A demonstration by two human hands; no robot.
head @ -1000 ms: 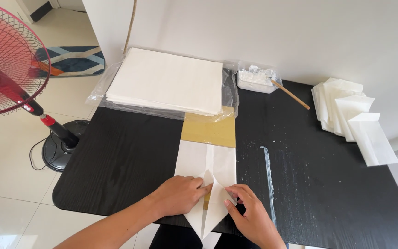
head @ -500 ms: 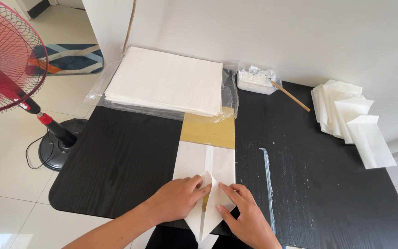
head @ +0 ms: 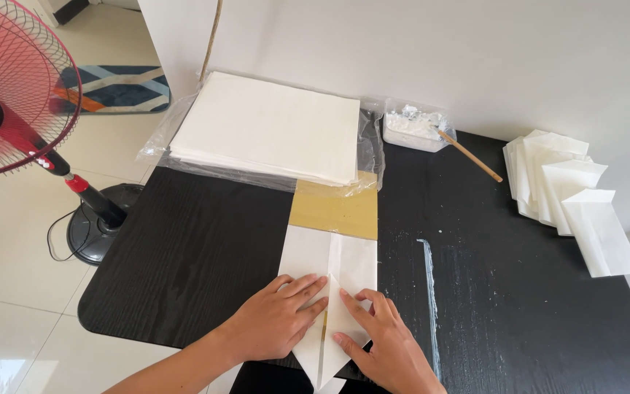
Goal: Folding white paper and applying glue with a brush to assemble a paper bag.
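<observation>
White paper sheet (head: 329, 284) lies at the tabletop's near edge on a tan template (head: 335, 211), its near corners folded in to a point hanging past that edge. Our left hand (head: 275, 317) and right hand (head: 380, 343) lie flat, fingers spread, pressing the flaps and gripping nothing. Risks, as we judge them: uneven pressure skews the creases; the overhanging tip could crumple. The white streak (head: 430, 292) just right could smear the sheet. Far edge: paper stack (head: 271, 135), paste tub (head: 413, 125); folded envelopes (head: 570, 193) at the right edge.
</observation>
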